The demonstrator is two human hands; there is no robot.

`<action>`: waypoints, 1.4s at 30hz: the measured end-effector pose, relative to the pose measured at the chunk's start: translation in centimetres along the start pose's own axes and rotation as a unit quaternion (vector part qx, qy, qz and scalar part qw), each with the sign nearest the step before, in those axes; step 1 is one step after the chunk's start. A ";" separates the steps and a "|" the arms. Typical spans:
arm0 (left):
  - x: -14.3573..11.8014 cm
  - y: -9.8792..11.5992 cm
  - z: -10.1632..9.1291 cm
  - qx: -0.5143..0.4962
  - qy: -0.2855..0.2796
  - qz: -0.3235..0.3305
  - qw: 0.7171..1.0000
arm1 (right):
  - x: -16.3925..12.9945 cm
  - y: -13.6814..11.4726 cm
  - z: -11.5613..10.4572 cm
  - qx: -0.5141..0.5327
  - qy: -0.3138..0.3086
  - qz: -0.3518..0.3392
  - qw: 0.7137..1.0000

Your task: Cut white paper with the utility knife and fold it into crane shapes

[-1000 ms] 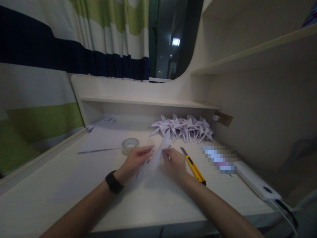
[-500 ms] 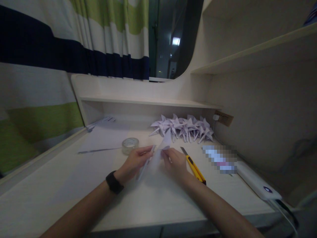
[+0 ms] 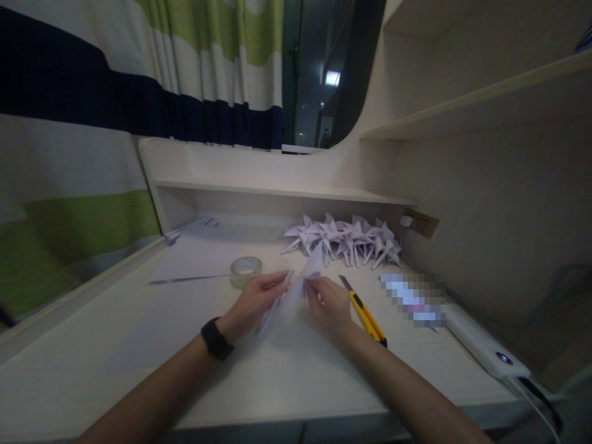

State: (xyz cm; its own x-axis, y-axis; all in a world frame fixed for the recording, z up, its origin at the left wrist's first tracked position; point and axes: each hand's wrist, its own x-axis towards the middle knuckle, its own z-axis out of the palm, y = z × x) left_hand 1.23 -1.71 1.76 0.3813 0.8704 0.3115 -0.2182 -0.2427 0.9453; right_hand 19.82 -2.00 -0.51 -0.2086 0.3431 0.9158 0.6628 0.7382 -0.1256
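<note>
You are still pinching folded paper [image 3: 296, 287] with left hand [image 3: 253, 302] and right hand [image 3: 330, 303], both grips pressed on it. Almost nothing moving since before; fold staying slow. Yellow knife [image 3: 364, 311] lying right on bench [image 3: 139, 345].

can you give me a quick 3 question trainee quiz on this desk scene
1. True or false: both hands hold the folded white paper.
2. Which lies just right of the right hand? A) roll of clear tape B) yellow utility knife C) power bank
3. Fill in: the pile of folded paper shapes sits on the desk under the low ____.

Key:
1. True: the left hand and right hand pinch it between them.
2. B, the yellow utility knife; the roll of clear tape is left of the hands.
3. shelf.
</note>
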 end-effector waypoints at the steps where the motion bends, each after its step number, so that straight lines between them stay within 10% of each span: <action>1: 0.0 0.0 0.0 0.000 0.001 0.001 1.000 | 0.0 0.0 0.0 0.002 0.000 0.000 1.000; 42: 0.2 -1.1 -0.5 0.022 0.012 -0.009 1.000 | 0.0 -0.2 0.0 0.010 0.006 0.009 1.000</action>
State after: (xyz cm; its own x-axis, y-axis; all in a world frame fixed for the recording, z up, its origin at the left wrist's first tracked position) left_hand 1.06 -1.06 0.73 0.3635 0.8842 0.2933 -0.1723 -0.2456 0.9539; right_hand 19.75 -2.16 -0.47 -0.1882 0.3488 0.9181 0.6511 0.7442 -0.1493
